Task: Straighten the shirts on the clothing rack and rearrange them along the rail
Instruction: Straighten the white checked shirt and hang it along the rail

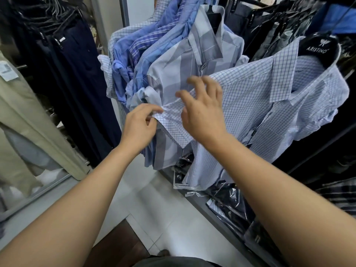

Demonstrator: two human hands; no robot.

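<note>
The step in hand looks like straightening one shirt, not yet shifting it along the rail. The checked shirt [269,116] hangs at 3 o'clock on a black hanger [317,49], nearest the person in the row, its sleeve [173,120] drawn out towards the centre. The left hand [138,126], just left of centre, pinches the sleeve's hem between thumb and forefinger. The right hand [204,114], at centre, is spread with its fingers loosely curved over the upper sleeve; motion blur hides whether the fingertips touch the cloth. Behind the sleeve, at 12 o'clock, hangs a grey shirt [173,74], and beyond it blue shirts [144,45] crowd together towards 11 o'clock, their sleeves bunched. The rail itself lies out of view above. I judge that the next move calls for the right hand to smooth the sleeve flat while the left keeps the hem taut, then lets it fall straight beside the body; the pull should stay gentle, or the shirt may slide off its hanger. Most of the task seems left, since the farther shirts look crumpled and tightly packed. As for holders, a low ledge [217,222] under the rack at 5 o'clock carries folded garments in clear bags [231,197], lying loosely overlapped. Dark trousers [77,74] hang at 10 o'clock.
</note>
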